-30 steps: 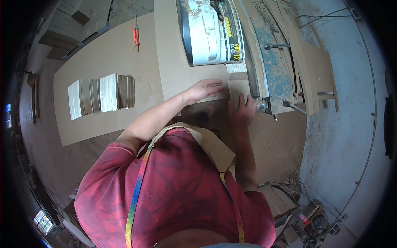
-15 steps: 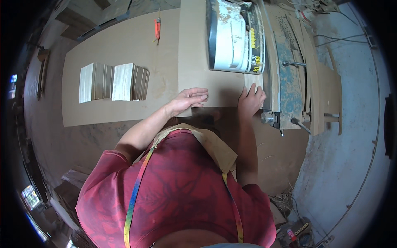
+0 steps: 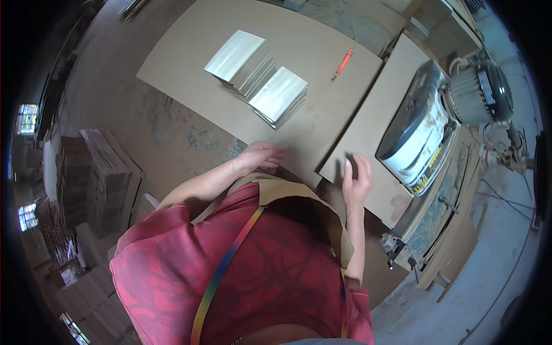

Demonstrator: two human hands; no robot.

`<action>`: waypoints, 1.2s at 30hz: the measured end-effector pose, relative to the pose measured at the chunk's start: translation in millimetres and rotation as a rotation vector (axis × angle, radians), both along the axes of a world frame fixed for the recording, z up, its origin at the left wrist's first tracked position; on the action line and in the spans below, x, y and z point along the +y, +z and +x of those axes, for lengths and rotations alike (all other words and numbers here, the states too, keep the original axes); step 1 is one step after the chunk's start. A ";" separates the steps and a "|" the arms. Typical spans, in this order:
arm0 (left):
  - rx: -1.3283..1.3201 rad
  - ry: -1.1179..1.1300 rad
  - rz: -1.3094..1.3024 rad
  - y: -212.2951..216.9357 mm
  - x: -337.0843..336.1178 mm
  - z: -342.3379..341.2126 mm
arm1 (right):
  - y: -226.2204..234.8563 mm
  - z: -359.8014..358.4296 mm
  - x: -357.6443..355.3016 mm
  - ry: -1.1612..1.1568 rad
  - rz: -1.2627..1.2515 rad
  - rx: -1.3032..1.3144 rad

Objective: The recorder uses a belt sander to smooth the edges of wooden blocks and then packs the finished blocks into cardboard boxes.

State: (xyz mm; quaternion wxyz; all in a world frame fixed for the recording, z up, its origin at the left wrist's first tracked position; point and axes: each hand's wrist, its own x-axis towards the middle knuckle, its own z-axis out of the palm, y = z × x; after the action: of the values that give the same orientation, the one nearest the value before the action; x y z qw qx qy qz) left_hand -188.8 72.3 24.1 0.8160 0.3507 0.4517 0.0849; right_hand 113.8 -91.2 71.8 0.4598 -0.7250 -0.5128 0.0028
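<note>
My left hand point(image 3: 262, 156) hovers at the near edge of the brown board table point(image 3: 190, 34), fingers loosely bent and nothing in them. My right hand point(image 3: 357, 177) is over the separate board point(image 3: 376, 115) beside the white machine housing point(image 3: 415, 150), its fingers apart and empty. Ahead of my left hand stand two stacks of thin wooden pieces with pale tops, a farther stack point(image 3: 236, 54) and a nearer stack point(image 3: 280, 94). A slim red-orange tool point(image 3: 344, 63) lies to the right of them; its exact kind is unclear.
A dark ribbed motor point(image 3: 480, 92) is joined to the housing. Along its right side runs a worn blue-painted metal bed point(image 3: 437, 221) with knobs and levers. Bundled flat boards point(image 3: 109, 167) are piled at the left. A narrow gap separates the two boards.
The view has turned left, so the stacks and machine appear shifted. My right hand has come off the pale wood strip beside the machine, which no longer shows. My left hand remains empty.
</note>
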 end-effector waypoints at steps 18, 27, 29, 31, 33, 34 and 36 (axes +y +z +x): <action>0.386 0.053 0.842 24.0 81.2 51.8 | -43.2 -56.4 186.0 0.167 -0.827 1.130; 0.410 -0.059 0.969 -4.7 111.9 53.6 | -54.1 -82.0 201.3 -0.024 -0.785 0.862; 0.461 -0.117 0.932 3.8 110.8 56.0 | -60.3 -80.8 200.4 -0.039 -0.762 0.951; 0.562 -0.204 0.861 20.1 111.8 64.4 | -74.6 -72.1 204.8 -0.051 -0.713 1.107; 0.599 -0.237 0.871 25.4 112.7 69.5 | -95.4 -65.1 211.3 -0.058 -0.653 1.156; 0.585 -0.228 0.913 16.4 110.9 69.9 | -107.8 -64.0 209.2 -0.064 -0.625 1.129; 0.615 -0.194 0.947 0.6 111.2 68.9 | -97.2 -68.6 211.1 -0.038 -0.600 1.178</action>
State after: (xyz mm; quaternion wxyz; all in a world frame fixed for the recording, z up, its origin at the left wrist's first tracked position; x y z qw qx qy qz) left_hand -119.9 183.5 24.7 0.4047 0.7265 0.5468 0.0969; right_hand 45.2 119.8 -25.4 0.4416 -0.7079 -0.1396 0.5333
